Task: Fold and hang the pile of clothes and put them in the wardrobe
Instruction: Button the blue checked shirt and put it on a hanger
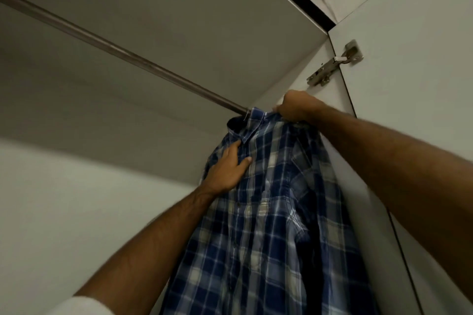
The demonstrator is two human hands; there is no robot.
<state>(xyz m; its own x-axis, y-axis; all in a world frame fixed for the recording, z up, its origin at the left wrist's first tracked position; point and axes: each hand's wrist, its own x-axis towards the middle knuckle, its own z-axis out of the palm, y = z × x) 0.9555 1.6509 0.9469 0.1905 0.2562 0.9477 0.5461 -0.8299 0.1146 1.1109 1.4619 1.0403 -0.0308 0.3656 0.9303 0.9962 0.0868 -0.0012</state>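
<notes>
Inside the wardrobe [76, 212], looking up. Blue-and-white plaid shirt [268, 225] hung at the far right end of the metal rail [122, 52], its collar up against the rail where the rail met the right side panel [363, 186]. Hanger itself hidden under the fabric; only a small pale piece showed at the collar, too small to tell what it was.

My left hand [227, 169] lay on the shirt's front just below the collar, fingers spread and fairly straight, thumb out to the right across the placket. Palm on the cloth, pressing rather than gripping, as far as I could see.

My right hand [294, 107] was higher, at the shirt's right shoulder, next to the side panel. Fingers curled over the top edge of the shoulder fabric, closed round it. Whether they also caught the hanger underneath, I could not tell.

Shirt body hung straight down from the collar between my two forearms, running out of view at the bottom. Front buttoned at least partly; a chest pocket showed near the middle.

Wardrobe interior pale grey: top panel above the rail, back wall to the left. Metal hinge [332, 64] fixed at the upper right, joining the side panel to the open door [422, 71]. White sleeve [82, 305] edge at my left arm, bottom left corner.
</notes>
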